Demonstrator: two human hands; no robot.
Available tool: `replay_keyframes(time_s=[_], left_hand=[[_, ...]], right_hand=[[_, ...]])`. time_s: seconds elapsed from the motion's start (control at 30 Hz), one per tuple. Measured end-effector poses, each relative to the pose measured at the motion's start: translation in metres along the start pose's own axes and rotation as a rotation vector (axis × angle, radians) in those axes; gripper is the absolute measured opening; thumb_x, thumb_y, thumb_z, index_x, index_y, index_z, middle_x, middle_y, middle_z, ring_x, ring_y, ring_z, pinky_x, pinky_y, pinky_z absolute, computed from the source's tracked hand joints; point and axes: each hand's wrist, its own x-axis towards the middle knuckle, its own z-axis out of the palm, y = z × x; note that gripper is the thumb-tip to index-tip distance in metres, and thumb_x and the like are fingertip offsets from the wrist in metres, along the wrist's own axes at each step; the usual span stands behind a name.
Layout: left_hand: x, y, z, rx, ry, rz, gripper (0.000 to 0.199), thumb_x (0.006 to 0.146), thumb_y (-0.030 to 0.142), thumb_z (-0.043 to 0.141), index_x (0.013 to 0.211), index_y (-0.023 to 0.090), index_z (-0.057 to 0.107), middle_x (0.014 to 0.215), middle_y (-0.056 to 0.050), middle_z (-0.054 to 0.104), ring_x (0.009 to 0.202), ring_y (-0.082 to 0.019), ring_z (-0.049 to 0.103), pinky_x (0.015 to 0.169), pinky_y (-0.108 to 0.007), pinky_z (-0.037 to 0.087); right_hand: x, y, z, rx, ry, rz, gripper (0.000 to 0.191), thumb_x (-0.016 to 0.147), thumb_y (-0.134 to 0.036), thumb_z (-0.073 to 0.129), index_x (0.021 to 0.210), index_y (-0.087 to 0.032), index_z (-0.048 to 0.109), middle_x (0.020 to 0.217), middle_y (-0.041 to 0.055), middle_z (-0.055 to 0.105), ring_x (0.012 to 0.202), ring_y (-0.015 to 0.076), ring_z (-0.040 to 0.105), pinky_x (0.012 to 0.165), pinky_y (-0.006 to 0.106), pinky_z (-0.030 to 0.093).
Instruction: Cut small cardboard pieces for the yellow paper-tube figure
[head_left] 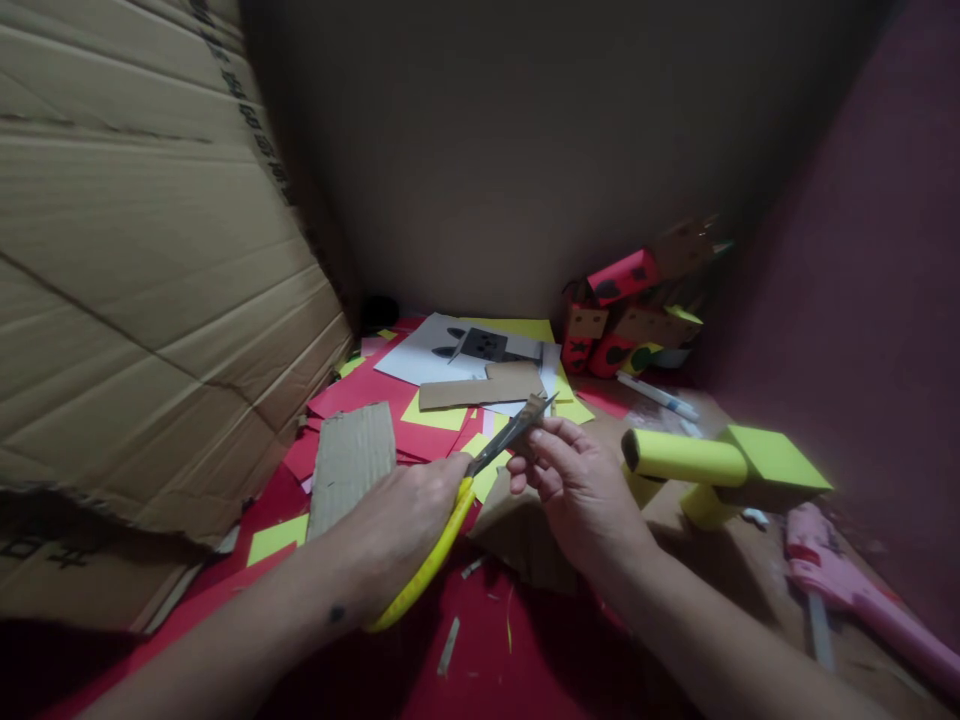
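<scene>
My left hand [420, 510] is closed on the yellow handle of a pair of scissors [439, 555]. The dark blades point up and to the right, close to the fingers of my right hand [577, 475]. Between those fingertips I pinch a small piece of brown cardboard [534, 410], and the blades lie against it. Part of the piece is hidden by the blades and my fingers. A larger brown cardboard piece [521, 530] is below my right hand. To the left of my left hand lies a grey-brown cardboard rectangle [349, 455].
A big cardboard sheet [150, 280] rises on the left. Behind are white paper [412, 350] with a drawing and an L-shaped cardboard strip [480, 390]. At right are a yellow paper-covered construction [690, 455], a pink glue gun [840, 575], markers [660, 395] and red decorated tubes [622, 280].
</scene>
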Motion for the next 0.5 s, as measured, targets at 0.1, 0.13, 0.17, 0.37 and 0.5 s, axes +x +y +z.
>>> replay_keyframes(time_s=[0.1,0.13,0.17,0.37,0.5], left_hand=[[0.0007,0.0007,0.0006,0.105,0.018,0.006,0.027,0.085,0.028,0.037,0.104,0.018,0.054,0.067,-0.003,0.061,0.051,-0.016,0.052,0.047,-0.025,0.029],[0.0009,0.0011,0.0004,0.154,0.033,0.012,0.027,0.084,0.026,0.038,0.104,0.018,0.055,0.066,-0.003,0.061,0.05,-0.016,0.052,0.046,-0.025,0.028],[0.0011,0.0016,0.0001,0.207,0.048,0.012,0.027,0.083,0.025,0.039,0.103,0.017,0.055,0.065,-0.003,0.061,0.049,-0.016,0.051,0.046,-0.025,0.027],[0.0039,0.0026,-0.0013,0.434,0.025,-0.042,0.025,0.08,0.015,0.04,0.097,0.017,0.058,0.061,-0.004,0.06,0.048,-0.018,0.051,0.047,-0.027,0.025],[0.0024,0.0028,-0.0005,0.392,0.064,-0.041,0.023,0.08,0.017,0.041,0.095,0.017,0.059,0.057,-0.004,0.054,0.047,-0.02,0.049,0.049,-0.027,0.028]], right_hand=[[0.001,0.0015,-0.0008,0.007,0.001,0.01,0.013,0.066,-0.017,0.072,0.076,-0.015,0.065,0.069,-0.0017,0.062,0.053,0.0095,0.06,0.043,0.018,0.048],[0.0011,0.002,-0.0009,0.01,-0.001,0.012,0.013,0.066,-0.017,0.073,0.076,-0.015,0.065,0.069,-0.0017,0.062,0.052,0.0095,0.06,0.043,0.018,0.048],[0.0012,0.0023,-0.0011,0.014,-0.004,0.014,0.013,0.066,-0.017,0.073,0.075,-0.015,0.065,0.069,-0.0019,0.062,0.052,0.0094,0.06,0.043,0.017,0.048],[0.0019,0.0041,-0.0024,0.027,0.003,0.032,0.013,0.065,-0.017,0.073,0.075,-0.015,0.065,0.067,-0.0024,0.061,0.051,0.0098,0.061,0.042,0.017,0.048],[0.003,0.0039,-0.0031,0.001,0.013,0.04,0.012,0.065,-0.018,0.073,0.073,-0.014,0.064,0.066,-0.0022,0.061,0.051,0.0095,0.06,0.042,0.018,0.048]])
